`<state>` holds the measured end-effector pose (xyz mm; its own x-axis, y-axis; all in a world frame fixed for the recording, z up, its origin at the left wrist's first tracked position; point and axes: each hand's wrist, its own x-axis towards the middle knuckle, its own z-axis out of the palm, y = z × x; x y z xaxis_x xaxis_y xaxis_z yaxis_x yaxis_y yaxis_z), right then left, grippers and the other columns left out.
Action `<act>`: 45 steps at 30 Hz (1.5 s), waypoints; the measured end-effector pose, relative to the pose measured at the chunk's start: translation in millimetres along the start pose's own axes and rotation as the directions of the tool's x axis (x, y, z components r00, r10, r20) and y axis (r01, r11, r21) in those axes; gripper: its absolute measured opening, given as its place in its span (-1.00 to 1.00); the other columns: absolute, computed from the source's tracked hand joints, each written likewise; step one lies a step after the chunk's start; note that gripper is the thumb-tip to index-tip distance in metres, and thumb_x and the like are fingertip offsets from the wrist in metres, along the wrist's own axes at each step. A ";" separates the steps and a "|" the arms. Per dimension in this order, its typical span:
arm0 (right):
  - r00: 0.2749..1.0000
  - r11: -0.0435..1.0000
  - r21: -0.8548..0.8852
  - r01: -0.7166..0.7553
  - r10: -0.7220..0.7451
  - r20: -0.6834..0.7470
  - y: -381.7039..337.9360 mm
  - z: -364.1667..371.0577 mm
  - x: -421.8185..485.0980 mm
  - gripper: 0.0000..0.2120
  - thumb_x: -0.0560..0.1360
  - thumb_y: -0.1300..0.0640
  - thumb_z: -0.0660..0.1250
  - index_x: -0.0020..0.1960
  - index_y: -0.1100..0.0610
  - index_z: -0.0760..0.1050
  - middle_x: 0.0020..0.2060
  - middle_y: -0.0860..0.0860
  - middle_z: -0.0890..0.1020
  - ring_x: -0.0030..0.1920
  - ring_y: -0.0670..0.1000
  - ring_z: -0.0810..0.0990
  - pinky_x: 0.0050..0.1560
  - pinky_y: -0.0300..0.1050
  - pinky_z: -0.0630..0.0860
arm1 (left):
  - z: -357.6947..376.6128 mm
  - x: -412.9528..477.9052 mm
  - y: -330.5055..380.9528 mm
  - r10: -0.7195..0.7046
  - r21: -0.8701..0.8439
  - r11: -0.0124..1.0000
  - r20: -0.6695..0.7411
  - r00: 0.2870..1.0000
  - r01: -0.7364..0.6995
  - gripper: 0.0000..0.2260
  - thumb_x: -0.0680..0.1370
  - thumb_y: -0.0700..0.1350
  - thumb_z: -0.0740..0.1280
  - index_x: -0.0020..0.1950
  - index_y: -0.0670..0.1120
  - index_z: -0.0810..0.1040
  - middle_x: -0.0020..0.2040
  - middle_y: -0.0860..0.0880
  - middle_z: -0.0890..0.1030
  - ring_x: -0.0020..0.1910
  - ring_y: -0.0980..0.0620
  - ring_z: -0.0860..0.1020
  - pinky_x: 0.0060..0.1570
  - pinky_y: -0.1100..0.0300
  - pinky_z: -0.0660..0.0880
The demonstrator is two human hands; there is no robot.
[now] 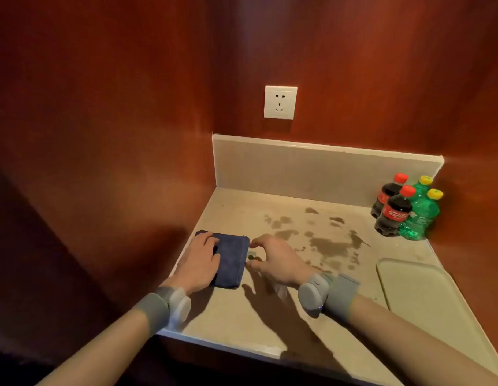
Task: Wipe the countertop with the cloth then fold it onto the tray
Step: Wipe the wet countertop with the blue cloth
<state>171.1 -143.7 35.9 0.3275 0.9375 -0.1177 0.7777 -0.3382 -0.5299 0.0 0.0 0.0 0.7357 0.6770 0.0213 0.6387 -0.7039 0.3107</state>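
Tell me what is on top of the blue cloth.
The left hand lies flat on the folded blue cloth, covering its left part. The right hand hovers beside its right edge. What lies beneath the cloth is hidden.

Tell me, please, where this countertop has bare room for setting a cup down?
Dry bare room lies along the front edge between the two forearms, and behind the cloth by the backsplash. The tray is bare. The middle holds the spill; bottles crowd the back right corner.
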 end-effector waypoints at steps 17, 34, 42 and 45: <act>0.975 0.948 -0.301 0.107 -0.040 0.220 -19.8 70.3 31.8 -0.34 0.76 -0.02 0.14 0.73 0.19 -0.05 0.73 0.15 -0.07 0.69 0.22 0.10 0.56 0.14 0.32 | 51.4 -3.4 -32.4 0.027 0.177 0.982 0.191 0.981 -0.062 -0.39 0.77 0.12 -0.09 0.73 -0.10 -0.23 0.72 -0.10 -0.27 0.71 -0.08 -0.24 0.66 0.08 -0.20; 0.979 0.794 -0.591 0.142 -0.025 0.201 -12.6 81.4 56.6 -0.32 0.77 -0.04 0.06 0.72 0.25 -0.15 0.72 0.22 -0.09 0.71 0.22 0.00 0.65 0.24 0.01 | 51.7 16.2 -30.0 0.041 0.237 0.968 0.201 0.979 -0.089 -0.38 0.77 0.11 -0.15 0.71 -0.16 -0.29 0.70 -0.18 -0.30 0.70 -0.15 -0.26 0.67 0.00 -0.21; 0.983 0.796 -0.593 0.118 -0.010 0.183 -5.0 70.1 80.9 -0.33 0.77 -0.01 0.05 0.72 0.26 -0.15 0.72 0.23 -0.09 0.71 0.21 0.00 0.66 0.21 -0.01 | 48.4 47.3 -26.1 0.039 0.212 0.973 0.224 0.974 -0.088 -0.40 0.77 0.10 -0.15 0.71 -0.15 -0.29 0.70 -0.18 -0.31 0.70 -0.15 -0.27 0.66 -0.01 -0.21; 0.982 0.796 -0.595 0.112 0.003 0.189 -1.9 63.2 93.5 -0.33 0.77 0.00 0.06 0.72 0.27 -0.14 0.72 0.23 -0.09 0.72 0.21 -0.01 0.67 0.19 -0.03 | 47.4 60.4 -24.5 0.030 0.199 0.977 0.230 0.973 -0.078 -0.40 0.77 0.10 -0.16 0.71 -0.14 -0.29 0.70 -0.17 -0.32 0.70 -0.13 -0.28 0.66 0.00 -0.22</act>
<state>166.3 -50.2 -27.2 0.2224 0.9352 -0.2755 0.9750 -0.2130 0.0642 39.5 47.9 -51.4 0.7869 0.5877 -0.1882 0.6117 -0.7831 0.1123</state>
